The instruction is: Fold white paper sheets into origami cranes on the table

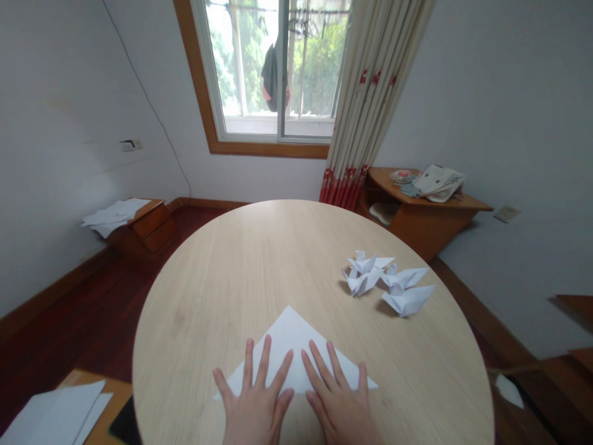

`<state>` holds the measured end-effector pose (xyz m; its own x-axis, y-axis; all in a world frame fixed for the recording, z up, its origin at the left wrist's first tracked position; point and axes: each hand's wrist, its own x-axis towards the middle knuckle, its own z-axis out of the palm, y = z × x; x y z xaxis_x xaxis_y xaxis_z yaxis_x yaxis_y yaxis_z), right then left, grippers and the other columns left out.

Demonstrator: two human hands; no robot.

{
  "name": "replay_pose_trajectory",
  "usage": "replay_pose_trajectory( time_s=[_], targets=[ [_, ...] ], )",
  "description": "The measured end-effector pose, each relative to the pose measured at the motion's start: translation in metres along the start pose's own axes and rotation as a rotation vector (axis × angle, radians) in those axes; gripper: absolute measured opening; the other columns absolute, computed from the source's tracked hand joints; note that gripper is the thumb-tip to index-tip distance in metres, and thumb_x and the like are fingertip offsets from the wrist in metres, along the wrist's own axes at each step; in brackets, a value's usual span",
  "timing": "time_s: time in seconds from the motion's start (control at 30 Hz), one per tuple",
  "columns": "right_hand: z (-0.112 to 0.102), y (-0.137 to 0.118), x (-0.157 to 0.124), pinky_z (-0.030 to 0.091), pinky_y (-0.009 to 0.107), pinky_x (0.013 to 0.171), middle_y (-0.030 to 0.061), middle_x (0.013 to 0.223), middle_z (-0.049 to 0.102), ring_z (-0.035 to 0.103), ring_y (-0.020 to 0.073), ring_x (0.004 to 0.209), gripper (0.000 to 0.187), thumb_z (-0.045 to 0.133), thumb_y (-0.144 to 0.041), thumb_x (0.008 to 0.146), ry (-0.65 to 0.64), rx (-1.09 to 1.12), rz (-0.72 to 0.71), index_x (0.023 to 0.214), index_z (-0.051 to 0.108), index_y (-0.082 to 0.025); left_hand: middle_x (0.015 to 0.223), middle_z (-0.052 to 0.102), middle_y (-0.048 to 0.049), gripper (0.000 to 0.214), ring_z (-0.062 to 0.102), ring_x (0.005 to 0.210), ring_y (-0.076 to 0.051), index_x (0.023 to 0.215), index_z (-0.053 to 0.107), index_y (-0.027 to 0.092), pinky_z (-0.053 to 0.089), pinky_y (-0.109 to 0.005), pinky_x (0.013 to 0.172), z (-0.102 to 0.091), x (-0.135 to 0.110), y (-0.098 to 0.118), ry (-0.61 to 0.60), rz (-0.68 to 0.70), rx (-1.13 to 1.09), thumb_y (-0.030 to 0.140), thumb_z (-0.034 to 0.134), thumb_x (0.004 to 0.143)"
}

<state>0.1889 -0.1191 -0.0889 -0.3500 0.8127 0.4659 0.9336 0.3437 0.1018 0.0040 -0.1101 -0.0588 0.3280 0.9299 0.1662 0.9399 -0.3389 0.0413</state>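
A white sheet of paper folded into a triangle (pixel 291 337) lies on the round wooden table (pixel 259 259), its tip pointing away from me. My left hand (pixel 254 398) lies flat on its near left part with fingers spread. My right hand (pixel 336 395) lies flat on the near right part, fingers stretched out. Both hands press the paper down at its long near edge. Several folded white paper birds (pixel 386 283) sit in a cluster on the table to the right, well beyond my right hand.
Loose white sheets (pixel 60 411) lie on a wooden surface at the lower left. A low cabinet with papers (pixel 127 216) stands at the left wall. A wooden side table with papers (pixel 426 204) stands at the right by the curtain (pixel 370 99). A window is ahead.
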Motion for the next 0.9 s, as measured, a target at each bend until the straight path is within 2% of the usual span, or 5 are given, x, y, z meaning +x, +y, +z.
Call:
replay_pose_trajectory(
  time_s=[0.13,0.23,0.63,0.77,0.9],
  targets=[
    [0.002,-0.001,-0.002,0.045,0.075,0.076,0.0023,0.147,0.042,0.047,0.0441,0.125,0.05,0.025,-0.027,0.097,-0.006,-0.081,0.036,0.145,0.037,-0.032,0.153,0.032,-0.0068,0.054,0.026,0.137,-0.047,0.142,0.029,0.048,0.016,-0.087,0.082,0.002,0.001,0.002,-0.027,-0.071,0.007,0.024,0.041,0.095],
    [0.004,-0.002,-0.002,0.044,0.08,0.071,0.0034,0.146,0.043,0.046,0.0482,0.124,0.048,0.025,-0.033,0.098,-0.008,-0.069,0.057,0.144,0.039,-0.034,0.153,0.031,-0.0082,0.052,0.023,0.138,-0.047,0.145,0.029,0.041,0.01,-0.088,0.082,0.002,0.002,0.005,-0.055,-0.141,0.023,0.026,0.039,0.096],
    [0.005,-0.003,-0.001,0.032,0.087,0.077,0.0018,0.147,0.042,0.012,0.045,0.142,0.047,0.027,-0.039,0.097,0.033,-0.172,0.159,0.14,0.045,-0.033,0.153,0.027,-0.0141,0.055,0.017,0.141,-0.043,0.148,0.029,0.022,0.004,-0.085,0.09,-0.004,0.003,0.005,-0.119,-0.257,0.021,0.042,0.033,0.096],
    [0.003,-0.004,-0.001,0.024,0.088,0.082,0.0023,0.148,0.04,0.021,0.0456,0.139,0.048,0.025,-0.043,0.098,-0.059,-0.15,0.262,0.142,0.042,-0.034,0.154,0.022,-0.0138,0.056,0.012,0.143,-0.041,0.148,0.027,0.021,0.002,-0.084,0.091,-0.001,0.004,0.006,-0.155,-0.284,0.033,0.042,0.032,0.097],
    [-0.007,-0.01,0.006,0.015,0.085,0.091,0.0016,0.15,0.037,0.029,0.0436,0.137,0.048,0.024,-0.044,0.098,-0.299,-0.048,0.392,0.143,0.038,-0.037,0.156,0.016,-0.0107,0.057,0.007,0.144,-0.04,0.149,0.023,0.02,-0.001,-0.083,0.093,0.001,0.005,0.008,-0.195,-0.3,0.071,0.04,0.031,0.097]
  ],
)
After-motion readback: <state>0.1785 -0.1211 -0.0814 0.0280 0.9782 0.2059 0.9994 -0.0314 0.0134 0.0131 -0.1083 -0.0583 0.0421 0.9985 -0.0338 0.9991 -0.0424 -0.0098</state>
